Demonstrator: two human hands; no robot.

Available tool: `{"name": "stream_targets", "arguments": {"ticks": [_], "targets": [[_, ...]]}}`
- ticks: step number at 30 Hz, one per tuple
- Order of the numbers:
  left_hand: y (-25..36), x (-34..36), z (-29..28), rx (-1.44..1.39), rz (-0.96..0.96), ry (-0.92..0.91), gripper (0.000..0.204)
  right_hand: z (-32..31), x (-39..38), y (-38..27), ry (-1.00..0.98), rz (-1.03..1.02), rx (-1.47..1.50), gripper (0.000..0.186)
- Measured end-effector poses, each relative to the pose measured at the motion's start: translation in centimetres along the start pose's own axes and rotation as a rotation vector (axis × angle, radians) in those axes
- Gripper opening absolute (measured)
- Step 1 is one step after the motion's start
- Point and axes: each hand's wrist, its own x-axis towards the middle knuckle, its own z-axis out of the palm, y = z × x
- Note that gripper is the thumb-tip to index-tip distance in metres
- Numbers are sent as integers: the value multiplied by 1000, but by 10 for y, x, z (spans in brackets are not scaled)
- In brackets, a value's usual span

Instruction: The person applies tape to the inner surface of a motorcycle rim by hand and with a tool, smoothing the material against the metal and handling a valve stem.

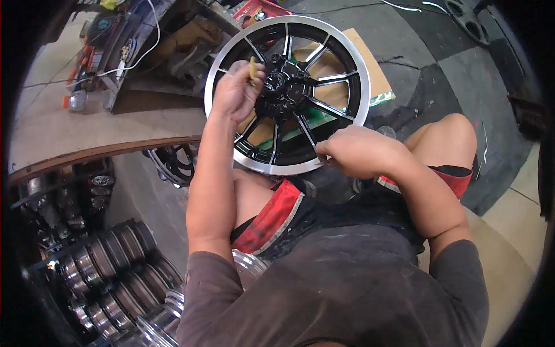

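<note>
A black alloy wheel (328, 104) with a polished silver rim lies in front of me, over a cardboard sheet (374, 75) with a green strip. My left hand (236, 88) is closed on a small yellow object (252, 67), above the left side of the hub (291, 92). My right hand (352, 151) is closed at the near right edge of the rim, its fingertips turned down; what they grip is hidden.
A wooden workbench (52, 139) with tools and bottles stands at the left. Stacked metal rims (110, 266) lie below it, beside another black wheel (172, 165). A dark mat (468, 98) is under my work, and a red tray (263, 10) sits behind the wheel.
</note>
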Motion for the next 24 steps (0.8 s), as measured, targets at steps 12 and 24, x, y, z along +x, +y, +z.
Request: {"name": "stream_targets", "arguments": {"ticks": [12,24], "targets": [[-41,2,74,1585,684,-70,16,5,-7,11,9,-61,-55,23],[2,-2,65,595,289,81,16,-1,-11,41,455,-31,174,27]]}}
